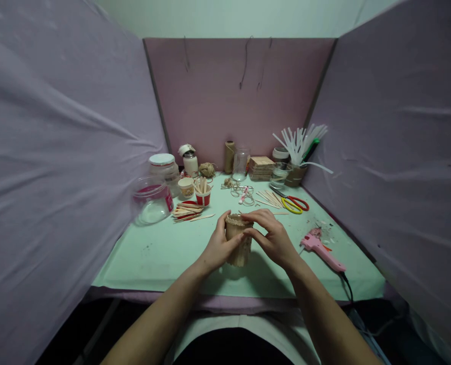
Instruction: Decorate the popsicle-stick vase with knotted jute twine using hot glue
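Between my two hands is a tan, wood-coloured cup-like holder (pixel 239 253) with a rough, braided-looking rim. It stands about upright near the front middle of the table. My left hand (pixel 221 245) is wrapped round its left side, thumb across the front. On the other side, my right hand (pixel 268 234) has its fingers over the rim and the thumb against the upper front. Whether the right fingertips pinch a bit of cord at the rim is too small to tell. The far side of the holder is hidden.
A pink glue gun (pixel 322 251) lies right, its cord over the edge. Scissors (pixel 292 202), wooden sticks (pixel 270 199) and tangled twine (pixel 244 192) lie behind the hands. At left are a clear jar (pixel 149 205) and a red cup (pixel 203 196); white glue sticks (pixel 299 147) stand back right.
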`<state>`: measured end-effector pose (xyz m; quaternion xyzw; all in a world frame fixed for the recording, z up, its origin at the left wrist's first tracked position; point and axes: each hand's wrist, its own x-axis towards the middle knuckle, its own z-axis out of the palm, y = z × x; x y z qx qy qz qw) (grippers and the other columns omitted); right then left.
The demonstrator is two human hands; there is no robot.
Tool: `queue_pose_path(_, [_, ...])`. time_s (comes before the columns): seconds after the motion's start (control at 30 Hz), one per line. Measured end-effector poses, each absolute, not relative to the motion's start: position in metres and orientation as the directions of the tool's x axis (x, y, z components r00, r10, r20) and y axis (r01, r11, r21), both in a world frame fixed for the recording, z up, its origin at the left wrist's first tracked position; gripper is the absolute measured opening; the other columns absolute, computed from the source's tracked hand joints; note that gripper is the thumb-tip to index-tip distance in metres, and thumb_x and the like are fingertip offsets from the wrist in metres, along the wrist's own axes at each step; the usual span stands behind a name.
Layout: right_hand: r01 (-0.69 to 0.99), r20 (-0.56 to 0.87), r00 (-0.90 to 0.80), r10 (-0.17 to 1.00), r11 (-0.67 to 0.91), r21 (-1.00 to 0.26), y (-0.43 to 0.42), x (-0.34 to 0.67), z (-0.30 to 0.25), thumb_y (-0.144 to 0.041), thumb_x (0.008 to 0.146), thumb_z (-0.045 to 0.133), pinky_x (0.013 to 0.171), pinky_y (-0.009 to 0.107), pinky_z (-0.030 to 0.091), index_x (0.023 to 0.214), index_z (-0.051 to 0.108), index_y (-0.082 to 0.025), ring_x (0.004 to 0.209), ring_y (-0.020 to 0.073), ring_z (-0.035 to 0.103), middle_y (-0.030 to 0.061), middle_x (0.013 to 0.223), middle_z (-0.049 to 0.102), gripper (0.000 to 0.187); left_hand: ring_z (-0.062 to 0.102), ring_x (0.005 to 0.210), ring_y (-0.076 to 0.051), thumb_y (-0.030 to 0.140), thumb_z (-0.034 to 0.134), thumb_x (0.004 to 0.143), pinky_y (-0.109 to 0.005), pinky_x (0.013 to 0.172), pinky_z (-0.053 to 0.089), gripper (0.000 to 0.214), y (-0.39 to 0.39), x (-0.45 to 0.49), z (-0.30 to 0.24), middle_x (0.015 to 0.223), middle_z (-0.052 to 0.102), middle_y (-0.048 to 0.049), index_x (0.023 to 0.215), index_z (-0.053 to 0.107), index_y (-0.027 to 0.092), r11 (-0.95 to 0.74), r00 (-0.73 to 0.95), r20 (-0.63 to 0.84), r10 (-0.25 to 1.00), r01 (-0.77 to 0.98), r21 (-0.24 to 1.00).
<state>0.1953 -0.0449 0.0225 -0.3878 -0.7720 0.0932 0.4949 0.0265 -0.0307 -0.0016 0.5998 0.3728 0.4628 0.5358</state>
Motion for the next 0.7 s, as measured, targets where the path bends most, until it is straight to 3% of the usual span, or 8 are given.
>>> queue_pose_path(0.27, [0.521,0.693,-0.182,0.697,0.666,-0.533,-0.0486,0.1931,0.0260,-0.023,0.088,0.059,0.082,0.039,0.046,0.093,0.067,-0.022,0.090,0.0217,0.056,0.0058,0.088,0.068,0.009,0.043,0.129,-0.031,0.034,0.071,0.075,-0.041,0.110,0.030,0.082,-0.0340,0.0271,-0.0032,0.136,0.049,-0.0148,0.142,0.030,0.016,-0.174,0.286,0.172,0.943,-0.020,0.985])
queue_pose_path(0.43, [0.514,0.689,-0.180,0.702,0.665,-0.542,-0.0486,0.1915,0.0267,-0.024,0.085,0.064,0.083,0.039,0.046,0.095,0.067,-0.022,0.091,0.0222,0.056,0.0055,0.089,0.068,0.010,0.042,0.129,-0.031,0.034,0.072,0.073,-0.042,0.110,0.030,0.083,-0.0345,0.0282,-0.0047,0.139,0.046,-0.0150,0.143,0.031,0.017,-0.187,0.248,0.186,0.951,-0.018,0.982])
queue_pose_path(0.6, [0.530,0.677,-0.144,0.722,0.634,-0.563,-0.0474,0.1871,0.0246,-0.026,0.087,0.060,0.082,0.040,0.046,0.085,0.067,-0.022,0.088,0.0222,0.056,0.0051,0.082,0.067,0.008,0.037,0.134,-0.031,0.031,0.073,0.072,-0.044,0.114,0.022,0.079,-0.0370,0.0318,-0.0059,0.142,0.042,-0.0143,0.140,0.036,0.018,-0.200,0.193,0.210,0.959,-0.070,0.977])
queue_pose_path(0.7, [0.507,0.671,-0.098,0.735,0.618,-0.602,-0.0443,0.1884,0.0198,-0.031,0.085,0.063,0.091,0.044,0.045,0.101,0.066,-0.023,0.101,0.0242,0.056,0.0077,0.099,0.067,0.018,0.038,0.133,-0.031,0.030,0.075,0.070,-0.043,0.114,0.025,0.081,-0.0334,0.0318,-0.0074,0.142,0.044,-0.0135,0.140,0.037,0.019,-0.167,0.196,0.191,0.962,-0.133,0.977])
